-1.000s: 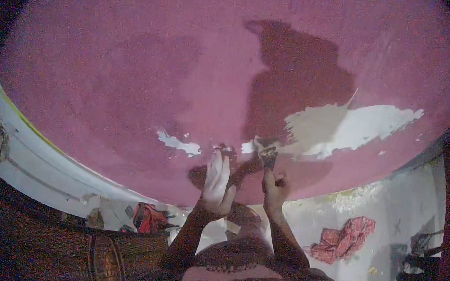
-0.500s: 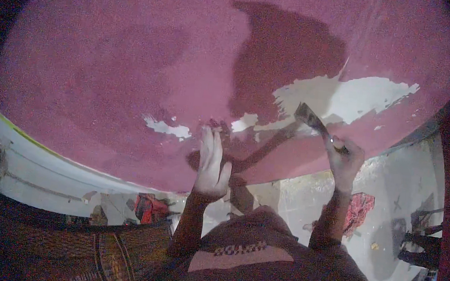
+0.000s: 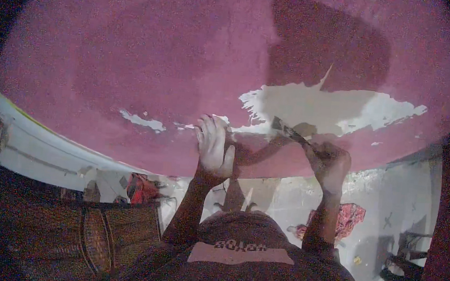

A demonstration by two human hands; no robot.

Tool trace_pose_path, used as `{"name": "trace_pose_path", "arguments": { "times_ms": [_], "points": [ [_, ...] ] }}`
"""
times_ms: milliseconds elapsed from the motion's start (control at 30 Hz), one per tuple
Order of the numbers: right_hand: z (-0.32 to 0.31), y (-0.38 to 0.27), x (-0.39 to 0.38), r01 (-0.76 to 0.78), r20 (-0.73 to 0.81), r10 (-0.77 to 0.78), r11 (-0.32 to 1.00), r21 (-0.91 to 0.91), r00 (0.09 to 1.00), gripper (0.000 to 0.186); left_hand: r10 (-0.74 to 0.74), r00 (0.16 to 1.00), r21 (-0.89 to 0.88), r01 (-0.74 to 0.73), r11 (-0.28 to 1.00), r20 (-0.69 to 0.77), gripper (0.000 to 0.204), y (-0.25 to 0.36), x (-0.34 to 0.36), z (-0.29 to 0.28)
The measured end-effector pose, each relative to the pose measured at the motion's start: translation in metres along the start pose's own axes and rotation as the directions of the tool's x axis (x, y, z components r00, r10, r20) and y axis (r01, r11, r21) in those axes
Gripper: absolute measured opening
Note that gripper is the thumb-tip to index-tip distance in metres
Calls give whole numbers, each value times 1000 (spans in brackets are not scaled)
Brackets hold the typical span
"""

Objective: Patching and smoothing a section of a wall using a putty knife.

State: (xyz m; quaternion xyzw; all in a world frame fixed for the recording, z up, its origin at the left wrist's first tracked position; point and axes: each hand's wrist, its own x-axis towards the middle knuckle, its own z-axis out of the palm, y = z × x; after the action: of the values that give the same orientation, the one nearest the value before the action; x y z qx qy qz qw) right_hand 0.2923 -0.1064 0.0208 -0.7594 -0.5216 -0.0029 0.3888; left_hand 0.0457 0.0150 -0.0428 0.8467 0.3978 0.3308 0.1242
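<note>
A pink wall [image 3: 152,54] fills the upper view, with a large ragged white patch [image 3: 298,104] where the pink coat is gone. My left hand [image 3: 214,145] lies against the pink surface, fingers stretched out and thumb apart, holding nothing. In my right hand [image 3: 331,163] is a scraper [image 3: 292,134], gripped by its handle. Its blade points up and left at the lower edge of the white patch; I cannot tell whether it touches. A smaller white patch [image 3: 143,121] shows to the left of my left hand.
A brown woven piece with dark stripes [image 3: 62,228] stands at the lower left. Red cloth [image 3: 143,188] lies beyond it, and a red patterned cloth [image 3: 343,221] is on the pale floor [image 3: 374,207] by my right forearm. Dark objects [image 3: 403,271] stand at the far right.
The scraper and my right hand have moved left and a little down, closer to my left hand. The view has shifted, and the white patch behind the scraper shows more fully.
</note>
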Motion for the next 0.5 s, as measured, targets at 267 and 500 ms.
{"name": "trace_pose_path", "arguments": {
  "times_ms": [267,500],
  "points": [
    [33,26,3,254,-56,-248,953,168,967,19,-55,998,130,52,990,17,72,21,-10,-3],
    [81,13,-2,97,180,-186,905,414,966,24,-141,979,-292,179,939,146,68,24,-55,9]
  ]
}}
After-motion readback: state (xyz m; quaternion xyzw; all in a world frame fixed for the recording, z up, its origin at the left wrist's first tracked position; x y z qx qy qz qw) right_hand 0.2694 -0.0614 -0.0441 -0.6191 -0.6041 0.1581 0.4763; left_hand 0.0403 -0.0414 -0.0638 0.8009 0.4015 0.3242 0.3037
